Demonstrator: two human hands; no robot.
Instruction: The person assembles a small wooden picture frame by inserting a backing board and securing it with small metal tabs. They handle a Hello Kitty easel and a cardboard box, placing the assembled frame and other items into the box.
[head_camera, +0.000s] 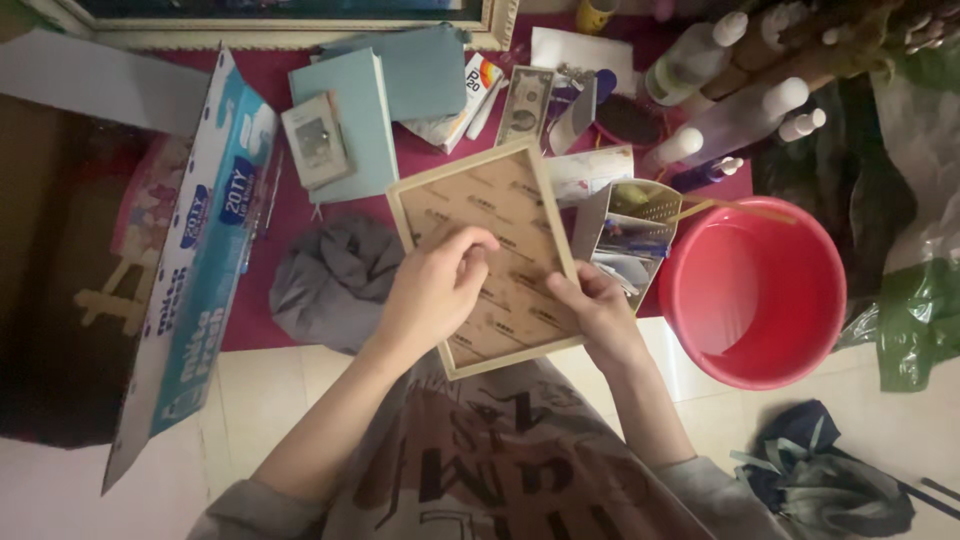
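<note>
Since both hands are already on it, the wooden picture frame (497, 258) sits tilted above the person's lap, its far corner pointing toward the dark red mat (420, 160). Left hand (432, 290) lies over the brown backing board, fingers curled and pinching at the board near its middle; right hand (603, 318) grasps the frame's near right rail, thumb on top. Judgement: light, stiff, flat; pale wood rails look thin, so it should tolerate edge grip but not twisting. Backing board looks like thin pressed fibre, likely flexes and could pop out if pushed hard at centre. Cannot tell whether glass sits underneath; treat as fragile. Best holds are the long rails, opposite sides, not the corners. Room is tight: red bucket (752, 300) just right of the right hand, open grey cardboard box (625, 235) of small items touching or nearly touching the frame's right rail, grey cloth bundle (335, 280) just left of the left wrist, long blue-and-white carton (200, 270) standing further left. Bottles (720, 110) and books (365, 110) crowd the far side. Open space is only toward the body and the pale floor (270, 390) below the mat; moving the frame sideways risks clipping the box or the bucket rim.
</note>
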